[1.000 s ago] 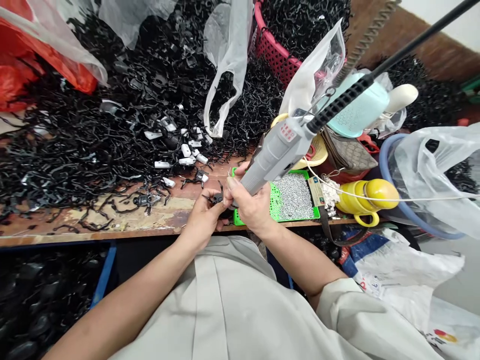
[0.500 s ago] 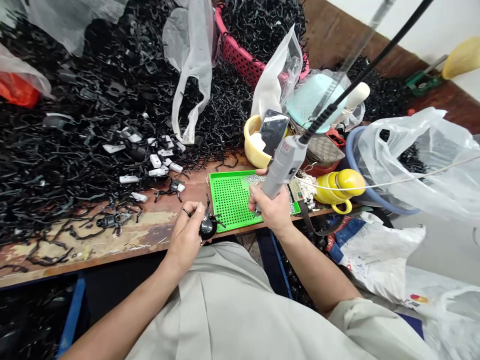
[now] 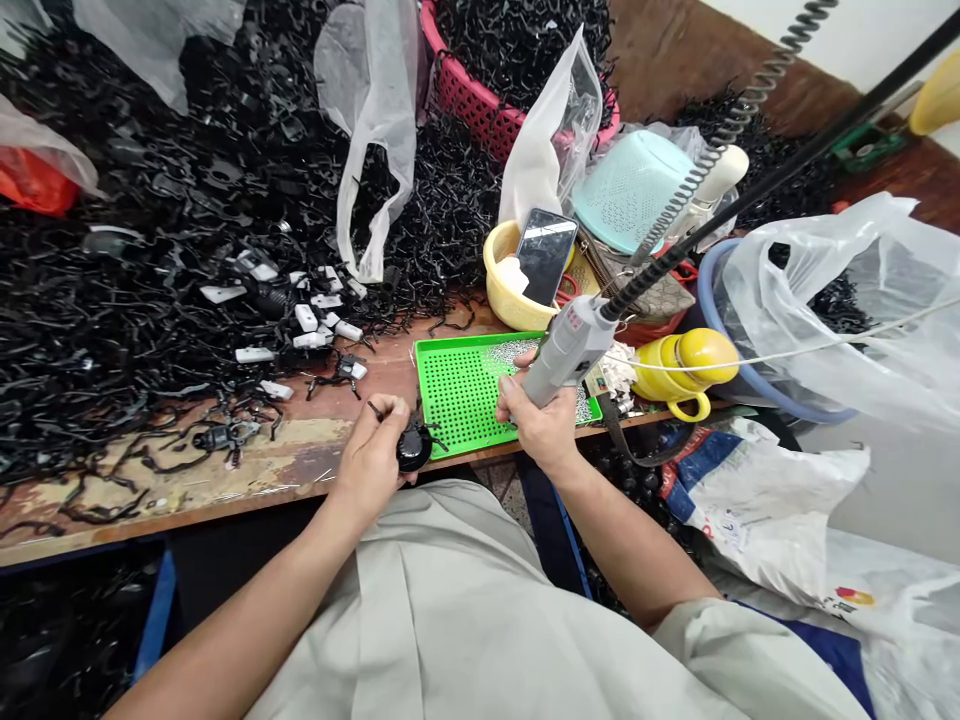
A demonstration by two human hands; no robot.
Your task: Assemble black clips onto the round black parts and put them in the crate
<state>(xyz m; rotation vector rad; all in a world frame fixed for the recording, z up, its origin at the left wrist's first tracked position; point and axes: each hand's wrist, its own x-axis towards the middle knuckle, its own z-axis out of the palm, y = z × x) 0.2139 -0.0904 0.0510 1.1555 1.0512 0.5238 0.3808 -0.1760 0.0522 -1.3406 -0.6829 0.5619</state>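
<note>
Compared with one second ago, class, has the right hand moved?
Yes: against the green tray, the right hand has moved rightward, away from the tray's left edge.

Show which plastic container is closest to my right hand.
The green perforated rectangular plastic tray: your right hand overlaps it in view, whereas the round pale yellow plastic bowl, pink plastic basket and light blue plastic basket sit farther away.

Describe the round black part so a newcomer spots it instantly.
Find the wooden workbench, then the bright green perforated tray on it. Beside the tray's near left corner, the person's left hand holds the round black part. Its smooth, glossy face sets it apart from the spindly black pieces piled farther back.
</note>
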